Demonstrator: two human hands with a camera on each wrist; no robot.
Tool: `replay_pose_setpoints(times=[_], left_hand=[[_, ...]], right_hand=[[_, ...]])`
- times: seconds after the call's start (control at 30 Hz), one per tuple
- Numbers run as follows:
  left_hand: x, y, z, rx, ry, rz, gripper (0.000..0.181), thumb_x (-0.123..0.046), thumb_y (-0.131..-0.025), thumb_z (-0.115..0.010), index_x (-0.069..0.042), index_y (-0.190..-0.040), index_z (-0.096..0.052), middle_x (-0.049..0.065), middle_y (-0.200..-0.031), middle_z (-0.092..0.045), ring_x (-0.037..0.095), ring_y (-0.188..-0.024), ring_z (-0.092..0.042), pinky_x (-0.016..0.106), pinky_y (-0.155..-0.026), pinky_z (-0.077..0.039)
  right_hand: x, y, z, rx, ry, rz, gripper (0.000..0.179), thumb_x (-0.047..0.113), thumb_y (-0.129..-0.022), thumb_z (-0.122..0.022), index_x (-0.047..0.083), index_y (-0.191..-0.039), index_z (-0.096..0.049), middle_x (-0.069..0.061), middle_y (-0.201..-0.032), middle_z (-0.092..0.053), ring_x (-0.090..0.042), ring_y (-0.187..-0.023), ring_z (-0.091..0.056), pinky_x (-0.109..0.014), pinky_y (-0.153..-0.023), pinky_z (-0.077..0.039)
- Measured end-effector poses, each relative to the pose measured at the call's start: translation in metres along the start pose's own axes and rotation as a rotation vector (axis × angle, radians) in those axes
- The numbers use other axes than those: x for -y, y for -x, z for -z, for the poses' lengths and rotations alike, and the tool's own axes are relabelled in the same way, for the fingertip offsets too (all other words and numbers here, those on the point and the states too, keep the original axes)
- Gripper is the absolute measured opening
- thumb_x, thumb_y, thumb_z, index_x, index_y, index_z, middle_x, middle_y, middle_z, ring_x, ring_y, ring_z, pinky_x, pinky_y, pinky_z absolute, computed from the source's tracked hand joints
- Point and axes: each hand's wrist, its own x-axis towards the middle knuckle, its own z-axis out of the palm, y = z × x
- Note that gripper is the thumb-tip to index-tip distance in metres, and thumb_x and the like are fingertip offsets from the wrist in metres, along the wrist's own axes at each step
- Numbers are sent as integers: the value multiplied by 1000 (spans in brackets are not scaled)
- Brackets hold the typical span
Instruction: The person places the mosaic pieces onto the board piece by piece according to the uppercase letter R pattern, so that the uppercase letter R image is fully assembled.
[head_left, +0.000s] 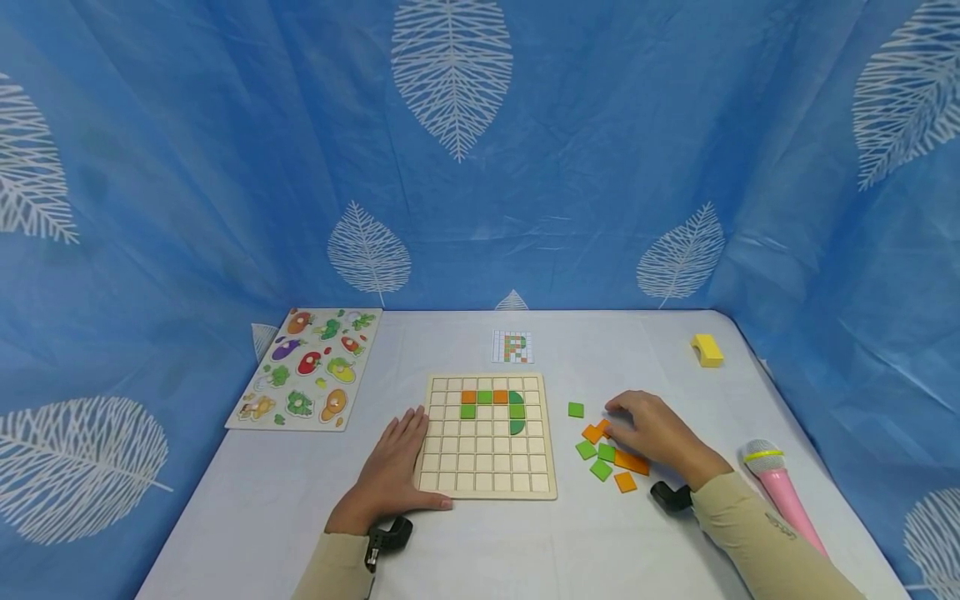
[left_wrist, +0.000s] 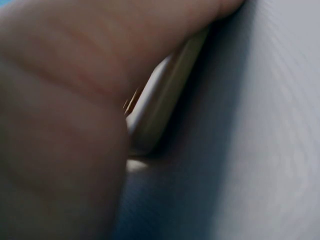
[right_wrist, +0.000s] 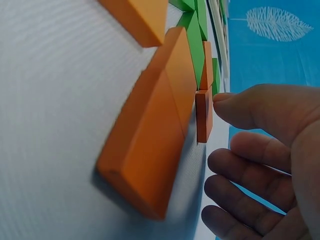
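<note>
My left hand point(head_left: 395, 468) rests along the left edge of a wooden grid board point(head_left: 487, 482), fingers straight and thumb at its near corner. In the left wrist view, the thumb side and the board's rim point(left_wrist: 162, 107) are blurred. Orange and green pieces form part of a shape in the upper grid, including a dark green curved piece point(head_left: 517, 427). My right hand point(head_left: 651, 430) hovers over loose square tiles, fingers loosely bent and apart. Its thumb tip is at an orange tile point(right_wrist: 203, 116); whether they touch I cannot tell. Other orange tiles point(right_wrist: 145, 130) lie nearer the wrist.
Behind the board lies a small pattern card point(head_left: 513, 347). A vegetable puzzle board point(head_left: 307, 367) is at the back left. On the right are a yellow block point(head_left: 707, 351) and a pink toy microphone point(head_left: 783, 492). One green tile point(head_left: 576, 410) lies apart from the pile.
</note>
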Motion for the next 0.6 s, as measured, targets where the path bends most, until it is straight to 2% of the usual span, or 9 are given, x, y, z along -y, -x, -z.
replay_pose_setpoints(times=[0.6], left_hand=[[-2,-1,1,-3,4,0,150,-93,-60,-74,3,-165,-26,17,-171,-23,31,-159,-13,50,-126,-12]], right_hand=[[3,1,0,8,17,3,35,17,-89,-87,0,-118,-75,-11,-118,-72,-37,-115,-64,-59,-102,-51]])
